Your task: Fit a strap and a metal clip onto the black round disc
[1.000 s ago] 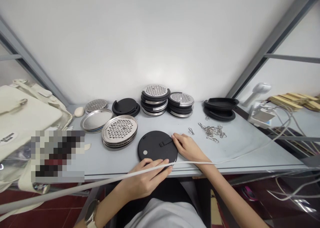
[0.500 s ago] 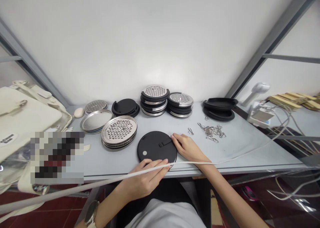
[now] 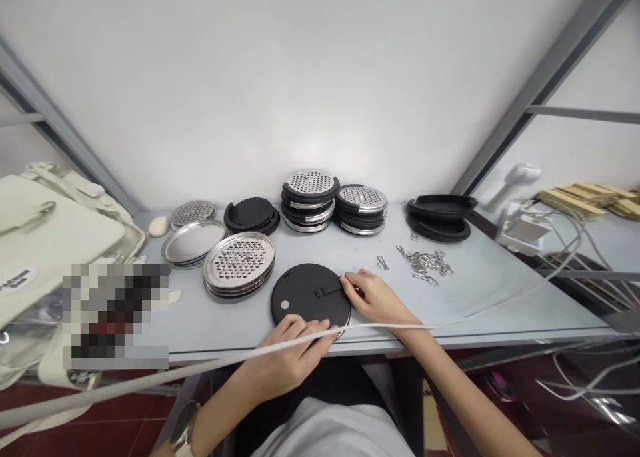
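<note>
A round black disc (image 3: 305,299) with a small tab and a white dot lies flat near the front edge of the grey table (image 3: 480,290). My left hand (image 3: 295,347) rests on the disc's near rim, fingers curled over it. My right hand (image 3: 373,295) pinches at the tab on the disc's right edge, fingertips pressed together on something too small to name. A pile of small metal clips (image 3: 424,262) lies just beyond my right hand.
Stacks of perforated steel plates (image 3: 239,262), plain steel pans (image 3: 193,240), black rings (image 3: 251,215), assembled lids (image 3: 310,198) and black lids (image 3: 440,215) line the back. A white bag (image 3: 45,237) sits left. A white cable (image 3: 200,367) crosses in front of my arms.
The black disc has shifted slightly to the left and toward me. My right hand followed its edge; my left hand moved a little left along the rim.
</note>
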A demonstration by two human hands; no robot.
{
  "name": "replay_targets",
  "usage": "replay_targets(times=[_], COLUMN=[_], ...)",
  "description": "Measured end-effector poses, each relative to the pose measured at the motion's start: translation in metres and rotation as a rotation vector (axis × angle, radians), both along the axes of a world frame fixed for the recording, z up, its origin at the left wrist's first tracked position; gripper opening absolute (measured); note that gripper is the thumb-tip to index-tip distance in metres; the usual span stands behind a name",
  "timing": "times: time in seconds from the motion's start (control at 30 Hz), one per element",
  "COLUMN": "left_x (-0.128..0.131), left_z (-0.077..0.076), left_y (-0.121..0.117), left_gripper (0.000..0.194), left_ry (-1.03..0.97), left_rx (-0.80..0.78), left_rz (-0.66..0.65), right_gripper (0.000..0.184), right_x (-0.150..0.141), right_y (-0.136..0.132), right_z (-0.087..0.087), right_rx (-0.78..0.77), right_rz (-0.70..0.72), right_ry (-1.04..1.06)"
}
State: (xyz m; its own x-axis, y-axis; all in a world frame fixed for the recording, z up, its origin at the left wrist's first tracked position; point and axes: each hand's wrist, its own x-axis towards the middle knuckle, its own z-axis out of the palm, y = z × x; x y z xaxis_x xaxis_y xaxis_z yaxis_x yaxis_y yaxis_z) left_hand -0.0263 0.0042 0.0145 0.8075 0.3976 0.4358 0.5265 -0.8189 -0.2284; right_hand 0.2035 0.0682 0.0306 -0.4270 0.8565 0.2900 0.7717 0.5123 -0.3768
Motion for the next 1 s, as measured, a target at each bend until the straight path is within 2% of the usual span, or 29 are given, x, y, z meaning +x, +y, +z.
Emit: replay_targets(times=[0.57,0.87,1.0], left_x=[0.0003,-0.0001,-0.0006], left_z=[-0.0014,0.0001,0.0008], left_y=[0.0001,-0.0003,0.0000], left_gripper=[0.043,0.044,0.044], left_ry=[-0.008,0.008,0.022], left_rx=[-0.013,-0.025,-0.023], left_rz=[0.001,0.000,-0.002], right_gripper=[0.037,0.022,0.024], right_x=[-0.0011,-0.0031,-0.0023], right_y=[0.0009,-0.0022,-0.0009], right_z=[-0.0016,0.0002,-0.0004], right_rx=[-0.070,-0.024,-0.011], right_rz=[-0.050,-0.083,-0.054], right_ry=[0.030,0.022,-0.014])
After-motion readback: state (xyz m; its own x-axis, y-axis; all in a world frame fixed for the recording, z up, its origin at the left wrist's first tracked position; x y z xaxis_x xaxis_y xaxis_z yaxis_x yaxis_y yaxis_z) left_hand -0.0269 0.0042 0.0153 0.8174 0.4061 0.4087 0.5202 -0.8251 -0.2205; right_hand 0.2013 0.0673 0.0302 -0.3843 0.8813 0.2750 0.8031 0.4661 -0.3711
